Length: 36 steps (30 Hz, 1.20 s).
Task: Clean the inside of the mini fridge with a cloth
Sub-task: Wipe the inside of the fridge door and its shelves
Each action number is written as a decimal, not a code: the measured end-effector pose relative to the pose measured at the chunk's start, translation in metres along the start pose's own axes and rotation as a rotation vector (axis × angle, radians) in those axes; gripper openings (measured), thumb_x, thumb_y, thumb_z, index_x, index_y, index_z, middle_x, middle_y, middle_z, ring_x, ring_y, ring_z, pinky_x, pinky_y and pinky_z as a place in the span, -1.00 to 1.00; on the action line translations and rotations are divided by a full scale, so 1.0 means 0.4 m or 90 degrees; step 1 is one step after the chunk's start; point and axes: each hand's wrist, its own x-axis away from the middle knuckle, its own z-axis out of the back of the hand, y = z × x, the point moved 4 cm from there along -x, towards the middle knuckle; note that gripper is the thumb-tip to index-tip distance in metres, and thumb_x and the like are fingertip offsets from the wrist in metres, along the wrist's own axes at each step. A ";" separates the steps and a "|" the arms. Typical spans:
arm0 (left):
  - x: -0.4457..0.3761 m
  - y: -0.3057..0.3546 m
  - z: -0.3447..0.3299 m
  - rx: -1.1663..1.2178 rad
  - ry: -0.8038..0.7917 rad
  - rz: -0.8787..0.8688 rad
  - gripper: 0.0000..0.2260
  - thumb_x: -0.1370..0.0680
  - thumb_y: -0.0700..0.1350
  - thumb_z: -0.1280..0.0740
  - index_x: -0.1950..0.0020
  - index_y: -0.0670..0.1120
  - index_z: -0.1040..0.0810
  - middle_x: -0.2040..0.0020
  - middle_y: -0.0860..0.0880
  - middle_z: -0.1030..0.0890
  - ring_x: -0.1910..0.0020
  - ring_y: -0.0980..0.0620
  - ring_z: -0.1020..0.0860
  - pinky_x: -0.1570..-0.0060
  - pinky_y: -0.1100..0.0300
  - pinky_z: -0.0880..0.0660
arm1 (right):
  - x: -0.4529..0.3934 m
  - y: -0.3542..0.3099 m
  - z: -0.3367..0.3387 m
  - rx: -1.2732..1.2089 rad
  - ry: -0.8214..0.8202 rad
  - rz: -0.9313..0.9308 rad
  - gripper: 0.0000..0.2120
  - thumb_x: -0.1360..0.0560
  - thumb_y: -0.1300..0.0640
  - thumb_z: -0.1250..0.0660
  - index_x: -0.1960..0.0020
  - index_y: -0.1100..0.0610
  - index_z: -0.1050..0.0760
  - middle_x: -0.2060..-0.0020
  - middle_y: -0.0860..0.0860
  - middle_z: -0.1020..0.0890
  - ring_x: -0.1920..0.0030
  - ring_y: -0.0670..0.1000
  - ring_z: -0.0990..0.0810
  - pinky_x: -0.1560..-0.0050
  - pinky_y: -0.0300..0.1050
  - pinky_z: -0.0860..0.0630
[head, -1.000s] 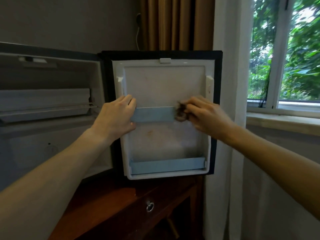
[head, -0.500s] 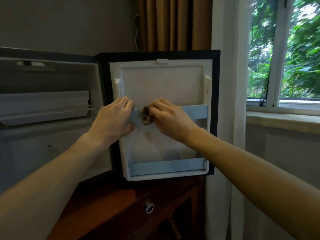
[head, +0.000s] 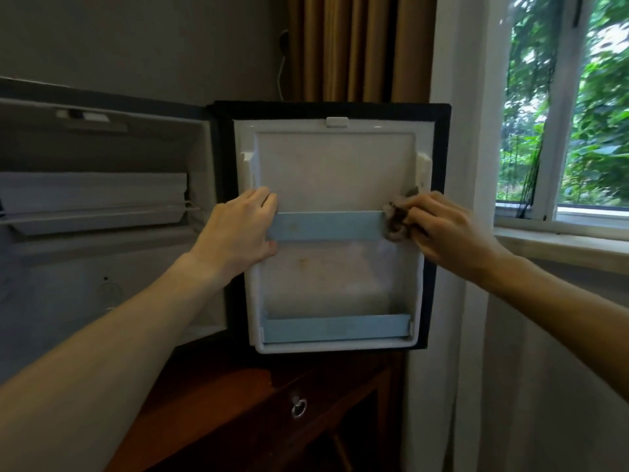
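Brown cloth (head: 396, 223) is pinched by the right hand (head: 442, 226) against the blue rail's (head: 326, 226) right end on the open fridge door (head: 335, 165); the rail's left end is gripped by the left hand (head: 238, 233).

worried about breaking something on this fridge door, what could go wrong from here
The right hand rubs a crumpled brown cloth against the right end of the upper pale blue plastic door rail; hard pressure might pop that rail loose. The left hand has its grip on the rail's other end, so pulling could flex it. Brownish stains on the white door liner below may get missed.
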 end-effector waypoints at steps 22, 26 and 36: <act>-0.002 -0.003 0.006 -0.014 -0.018 -0.048 -0.67 -0.43 -0.02 -0.50 -0.06 -0.10 -0.45 0.02 -0.04 -0.49 0.09 -0.02 -0.51 0.34 0.16 -0.32 | -0.002 0.000 -0.007 0.012 -0.006 -0.013 -0.75 -0.50 0.16 -0.37 -0.15 0.21 -0.55 -0.19 0.13 -0.54 -0.19 0.13 -0.49 0.00 0.12 -0.63; -0.010 -0.026 0.019 -0.025 -0.045 -0.098 -0.67 -0.44 0.00 -0.50 -0.10 -0.10 -0.52 -0.01 -0.04 -0.53 0.08 -0.05 -0.57 0.32 0.15 -0.35 | -0.098 -0.106 -0.050 -0.005 0.061 0.035 -0.79 -0.53 0.19 -0.38 -0.14 0.22 -0.56 -0.15 0.13 -0.58 -0.15 0.14 -0.53 0.06 0.08 -0.63; 0.005 -0.061 0.021 -0.065 -0.009 -0.171 -0.60 -0.46 0.11 -0.46 -0.17 -0.11 -0.55 -0.11 -0.08 -0.55 -0.08 -0.09 -0.55 0.10 0.03 -0.45 | -0.273 -0.318 -0.115 -0.059 0.135 0.064 -0.91 -0.44 0.24 -0.35 0.05 0.21 -0.53 0.06 0.14 -0.56 0.05 0.17 -0.51 0.21 0.04 -0.50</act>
